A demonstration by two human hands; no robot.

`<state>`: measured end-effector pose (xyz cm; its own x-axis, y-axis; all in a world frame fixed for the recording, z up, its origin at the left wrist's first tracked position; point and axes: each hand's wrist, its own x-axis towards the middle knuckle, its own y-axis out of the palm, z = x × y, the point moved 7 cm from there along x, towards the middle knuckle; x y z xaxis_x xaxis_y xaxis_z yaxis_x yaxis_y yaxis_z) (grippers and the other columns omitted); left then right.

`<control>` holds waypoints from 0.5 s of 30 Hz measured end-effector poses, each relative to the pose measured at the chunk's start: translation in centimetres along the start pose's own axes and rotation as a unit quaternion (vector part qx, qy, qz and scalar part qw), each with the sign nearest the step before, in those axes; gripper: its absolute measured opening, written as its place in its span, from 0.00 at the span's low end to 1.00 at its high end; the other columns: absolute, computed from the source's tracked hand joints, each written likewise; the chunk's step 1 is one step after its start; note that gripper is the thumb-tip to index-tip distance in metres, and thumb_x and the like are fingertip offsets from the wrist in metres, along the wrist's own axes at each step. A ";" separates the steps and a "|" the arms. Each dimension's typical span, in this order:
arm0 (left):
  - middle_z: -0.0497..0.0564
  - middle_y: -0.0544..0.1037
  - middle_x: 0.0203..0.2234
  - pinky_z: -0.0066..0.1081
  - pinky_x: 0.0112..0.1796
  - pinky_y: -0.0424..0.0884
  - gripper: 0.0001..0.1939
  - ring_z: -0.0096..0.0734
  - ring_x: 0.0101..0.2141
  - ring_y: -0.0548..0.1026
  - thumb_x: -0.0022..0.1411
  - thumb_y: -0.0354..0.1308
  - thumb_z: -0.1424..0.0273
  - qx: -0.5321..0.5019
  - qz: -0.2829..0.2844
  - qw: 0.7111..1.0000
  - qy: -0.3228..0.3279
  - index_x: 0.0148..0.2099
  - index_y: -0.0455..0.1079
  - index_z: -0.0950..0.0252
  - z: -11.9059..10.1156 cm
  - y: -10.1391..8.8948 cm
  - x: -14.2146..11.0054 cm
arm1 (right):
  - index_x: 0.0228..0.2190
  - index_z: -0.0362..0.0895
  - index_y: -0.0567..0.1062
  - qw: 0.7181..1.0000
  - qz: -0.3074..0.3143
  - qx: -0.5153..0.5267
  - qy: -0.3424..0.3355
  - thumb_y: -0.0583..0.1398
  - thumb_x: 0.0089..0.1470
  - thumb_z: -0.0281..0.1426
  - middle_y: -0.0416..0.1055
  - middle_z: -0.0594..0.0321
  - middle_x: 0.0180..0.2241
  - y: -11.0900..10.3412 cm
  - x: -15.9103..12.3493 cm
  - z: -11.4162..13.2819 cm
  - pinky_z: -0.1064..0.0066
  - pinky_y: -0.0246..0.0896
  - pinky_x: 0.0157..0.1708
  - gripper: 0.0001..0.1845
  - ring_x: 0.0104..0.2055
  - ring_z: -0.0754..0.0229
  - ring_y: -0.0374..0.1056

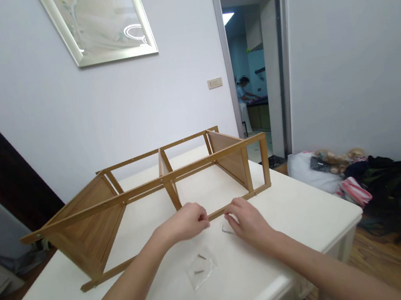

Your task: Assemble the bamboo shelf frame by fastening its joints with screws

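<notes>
A wooden shelf frame [145, 187] lies on its side on the white table [302, 204]. My left hand [187, 222] is curled shut at the frame's lower front rail, fingers pinched on something I cannot make out. Close beside it, my right hand [246, 220] is also curled, its fingertips touching the same rail; a small clear packet [227, 228] sits under its fingers. Between my forearms lies a clear plastic bag with a few screws [200, 268].
A heap of bags and clothes [374, 175] lies on the wooden floor at the right. An open doorway [259, 73] behind the table shows another person in the far room. A framed picture [102, 20] hangs on the wall.
</notes>
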<state>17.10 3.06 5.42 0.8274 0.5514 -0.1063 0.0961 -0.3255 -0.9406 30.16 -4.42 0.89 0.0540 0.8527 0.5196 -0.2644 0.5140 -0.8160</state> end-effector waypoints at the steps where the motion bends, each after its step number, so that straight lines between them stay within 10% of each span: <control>1: 0.46 0.76 0.22 0.26 0.24 0.61 0.07 0.29 0.25 0.72 0.53 0.55 0.68 0.008 0.028 1.000 -0.011 0.26 0.72 0.63 0.8 0.7 -1.0 | 0.34 0.44 0.76 0.999 0.020 0.047 -0.007 0.55 0.59 0.26 0.71 0.58 0.36 0.7 -0.2 1.8 0.70 0.58 0.41 0.09 0.42 0.57 0.65; 7: 0.46 0.73 0.20 0.29 0.21 0.55 0.09 0.29 0.22 0.67 0.47 0.59 0.62 0.070 0.124 0.986 -0.088 0.23 0.68 0.62 4.3 4.3 -4.7 | 0.35 0.41 0.79 0.980 0.180 0.086 -0.023 0.58 0.56 0.29 0.73 0.56 0.34 5.0 -0.5 9.3 0.69 0.57 0.39 0.09 0.41 0.55 0.67; 15: 0.46 0.76 0.25 0.29 0.23 0.58 0.12 0.32 0.26 0.71 0.46 0.60 0.58 0.035 0.110 0.987 -0.114 0.27 0.69 0.61 6.0 4.9 -4.8 | 0.30 0.37 0.78 0.972 0.230 0.040 -0.041 0.58 0.51 0.22 0.73 0.53 0.31 5.4 -0.9 10.2 0.69 0.55 0.33 0.08 0.35 0.55 0.68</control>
<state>10.30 3.39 -0.65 0.6765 0.6352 -0.3726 -0.1171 -0.4068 -0.9060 18.89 -3.38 -1.37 -0.1641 0.9783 0.1266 -0.3162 0.0694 -0.9462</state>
